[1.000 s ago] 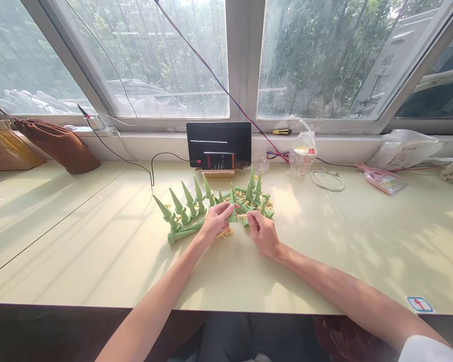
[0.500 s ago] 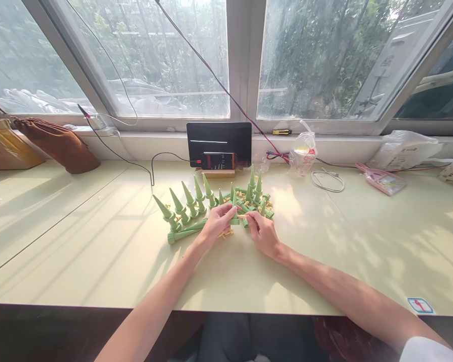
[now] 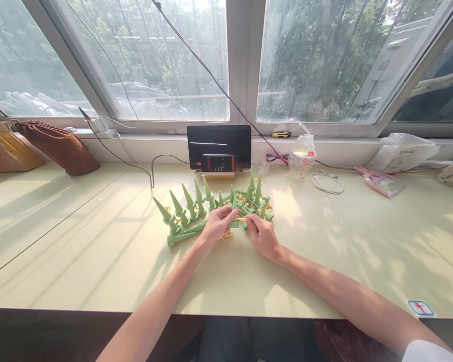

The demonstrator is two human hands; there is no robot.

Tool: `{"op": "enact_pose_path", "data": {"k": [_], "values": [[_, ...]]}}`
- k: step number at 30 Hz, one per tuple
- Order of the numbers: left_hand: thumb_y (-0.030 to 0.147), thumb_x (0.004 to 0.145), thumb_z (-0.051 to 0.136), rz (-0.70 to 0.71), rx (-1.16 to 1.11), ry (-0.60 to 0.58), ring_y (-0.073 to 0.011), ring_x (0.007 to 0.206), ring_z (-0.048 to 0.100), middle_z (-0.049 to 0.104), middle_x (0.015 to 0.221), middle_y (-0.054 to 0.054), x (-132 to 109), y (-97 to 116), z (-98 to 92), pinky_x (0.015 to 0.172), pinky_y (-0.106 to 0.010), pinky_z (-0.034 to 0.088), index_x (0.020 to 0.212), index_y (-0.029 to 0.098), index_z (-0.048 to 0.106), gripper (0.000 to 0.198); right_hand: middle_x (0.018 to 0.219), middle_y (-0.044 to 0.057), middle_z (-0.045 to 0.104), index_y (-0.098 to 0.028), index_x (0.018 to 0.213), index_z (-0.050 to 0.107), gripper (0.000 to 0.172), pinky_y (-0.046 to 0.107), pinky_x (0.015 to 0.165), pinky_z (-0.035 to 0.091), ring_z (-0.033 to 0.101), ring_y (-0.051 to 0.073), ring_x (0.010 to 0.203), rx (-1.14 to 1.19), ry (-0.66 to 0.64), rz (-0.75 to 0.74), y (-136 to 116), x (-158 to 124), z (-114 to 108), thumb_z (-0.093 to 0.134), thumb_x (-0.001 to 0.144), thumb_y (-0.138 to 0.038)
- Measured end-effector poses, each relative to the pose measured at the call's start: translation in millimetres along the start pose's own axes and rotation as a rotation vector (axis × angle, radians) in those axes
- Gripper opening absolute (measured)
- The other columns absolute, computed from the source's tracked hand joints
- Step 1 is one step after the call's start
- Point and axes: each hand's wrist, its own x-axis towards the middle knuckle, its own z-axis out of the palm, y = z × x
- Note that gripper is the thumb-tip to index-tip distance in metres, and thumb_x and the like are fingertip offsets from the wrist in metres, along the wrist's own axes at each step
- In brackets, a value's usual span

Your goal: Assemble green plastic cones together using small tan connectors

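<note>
My left hand is closed around a green plastic watering spike, its tip pointing up. My right hand pinches a thin yellow plastic piece at the spike's side. Its inner end meets or nearly meets the spike; I cannot tell which. Left of my hands, a slanting row of similar green spikes stands upright, with a long one lying in front. Behind my hands is a heap of green spikes mixed with small yellow pieces. More yellow pieces lie beneath my left hand.
At the back, a phone leans against a black tablet on a small stand. A bagged cup, a coiled white cable and a pink-handled item lie to the right. A brown drawstring bag rests at left.
Very little differs. Both hands keep their grips on the spike and the yellow piece, which stay close together. The whole view has shifted slightly.
</note>
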Motion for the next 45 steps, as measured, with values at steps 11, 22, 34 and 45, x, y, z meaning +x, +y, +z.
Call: {"op": "enact_pose_path", "data": {"k": [11, 22, 34, 45], "values": [[0.059, 0.081, 0.066, 0.019, 0.016, -0.024, -0.0072, 0.058, 0.031, 0.050, 0.077, -0.001, -1, -4, 1.0, 0.044, -0.016, 0.028, 0.100, 0.019, 0.070, 0.044, 0.062, -0.002, 0.053, -0.019, 0.088, 0.055, 0.028, 0.023, 0.051, 0.035, 0.043, 0.010, 0.051, -0.049, -0.004, 0.026, 3, -1, 0, 0.037, 0.104, -0.032], [0.060, 0.080, 0.066, 0.051, 0.043, -0.026, -0.0078, 0.058, 0.036, 0.051, 0.075, 0.000, -2, -6, 2.1, 0.045, -0.017, 0.031, 0.097, 0.019, 0.069, 0.045, 0.060, -0.001, 0.055, -0.019, 0.079, 0.053, 0.035, 0.023, 0.050, 0.036, 0.043, 0.010, 0.048, -0.075, -0.007, 0.048, 2, -1, 0, 0.035, 0.105, -0.035], [0.057, 0.078, 0.070, 0.018, -0.059, 0.016, -0.0049, 0.052, 0.029, 0.051, 0.074, 0.000, 0, -3, 3.6, 0.043, -0.018, 0.027, 0.093, 0.016, 0.069, 0.043, 0.080, 0.001, 0.066, -0.019, 0.111, 0.058, 0.023, 0.024, 0.048, 0.042, 0.045, 0.008, 0.044, 0.013, -0.001, 0.085, -7, 0, -2, 0.053, 0.098, -0.037], [0.057, 0.078, 0.070, 0.013, -0.044, -0.002, -0.0070, 0.057, 0.034, 0.050, 0.073, 0.001, -2, -2, 3.5, 0.044, -0.017, 0.026, 0.088, 0.018, 0.069, 0.040, 0.078, 0.002, 0.066, -0.019, 0.100, 0.059, 0.019, 0.024, 0.049, 0.042, 0.049, 0.010, 0.049, 0.014, 0.020, 0.039, 0, -1, 1, 0.051, 0.099, -0.036]]}}
